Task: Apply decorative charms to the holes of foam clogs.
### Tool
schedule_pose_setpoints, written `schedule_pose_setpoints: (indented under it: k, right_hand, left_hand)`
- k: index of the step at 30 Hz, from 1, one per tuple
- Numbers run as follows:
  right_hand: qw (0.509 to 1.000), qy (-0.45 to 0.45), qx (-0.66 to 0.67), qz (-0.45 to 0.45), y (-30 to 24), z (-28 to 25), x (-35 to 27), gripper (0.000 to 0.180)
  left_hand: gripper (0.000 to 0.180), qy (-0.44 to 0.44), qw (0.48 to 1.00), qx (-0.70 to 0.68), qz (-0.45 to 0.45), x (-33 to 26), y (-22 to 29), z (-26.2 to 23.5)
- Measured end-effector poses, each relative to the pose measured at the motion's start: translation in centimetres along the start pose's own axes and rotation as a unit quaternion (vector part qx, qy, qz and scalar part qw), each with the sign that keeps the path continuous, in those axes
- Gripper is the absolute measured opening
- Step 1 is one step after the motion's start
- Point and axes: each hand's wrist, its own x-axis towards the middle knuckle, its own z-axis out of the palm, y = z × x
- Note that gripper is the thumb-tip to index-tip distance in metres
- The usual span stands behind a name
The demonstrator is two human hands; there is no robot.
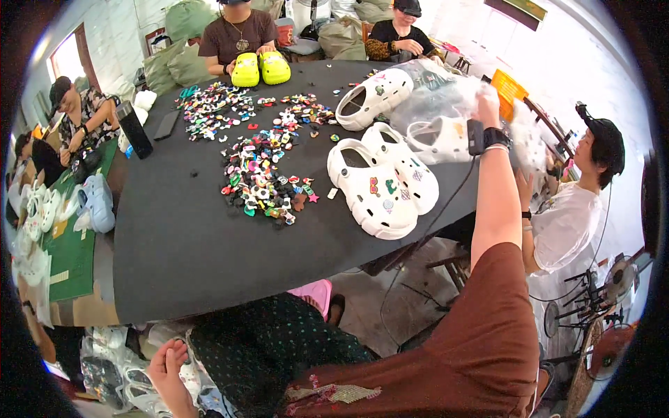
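Up high, right hand (488, 104) reaching across the black counter (181, 244), fingers closed on a clear plastic bag (446, 94) over a white clog (439, 138). Left hand (169, 369) low beside the lap, fingers loosely spread, holding nothing. Colourful charms (261, 174) heaped mid-counter.

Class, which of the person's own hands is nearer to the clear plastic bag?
Right. The right hand is raised at the clear plastic bag, touching it; the left hand hangs low beside the lap, below the table edge.

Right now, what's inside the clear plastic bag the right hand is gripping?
Inside the clear plastic bag held by the right hand: one white clog. Crinkled, glaring plastic hides anything deeper inside.
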Motion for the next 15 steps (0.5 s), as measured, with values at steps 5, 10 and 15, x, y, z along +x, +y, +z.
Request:
schedule_pose_setpoints:
  k: [5, 10, 15]
  right_hand:
    - [0.965, -0.256, -0.056, -0.023, 3.6, 6.1, -5.9, 0.029]
    - [0.938, -0.343, -0.034, 0.048, 0.9, 4.3, -6.6, 0.036]
    - [0.924, -0.318, -0.101, 0.188, -2.0, -1.1, -5.4, 0.044]
  left_hand:
    - [0.023, 0.011, 0.999, -0.035, 0.001, -1.1, 0.0, -0.9]
    - [0.026, 0.073, 0.997, -0.024, -0.006, -1.3, -2.0, -2.1]
    - [0.03, 0.045, 0.999, -0.017, -0.003, -1.1, -2.7, -1.4]
